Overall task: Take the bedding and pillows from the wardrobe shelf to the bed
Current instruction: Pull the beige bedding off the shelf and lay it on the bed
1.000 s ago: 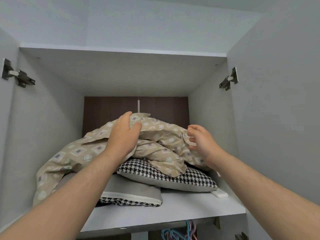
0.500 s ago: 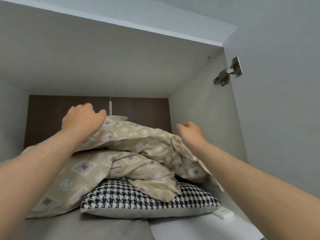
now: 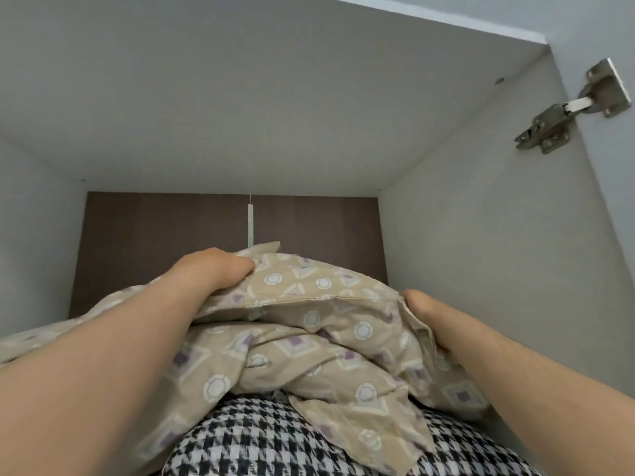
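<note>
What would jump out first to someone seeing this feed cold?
The crumpled beige bedding fills the middle of the wardrobe, with the left hand gripping its top and the right hand against its right side, fingers hidden in the folds. Under it, at the bottom edge, lies a black-and-white houndstooth pillow. A metal hinge gleams at the upper right.

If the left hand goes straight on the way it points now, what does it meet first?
Likely the brown back panel, past the bedding that the left hand grips; depth is unclear.
</note>
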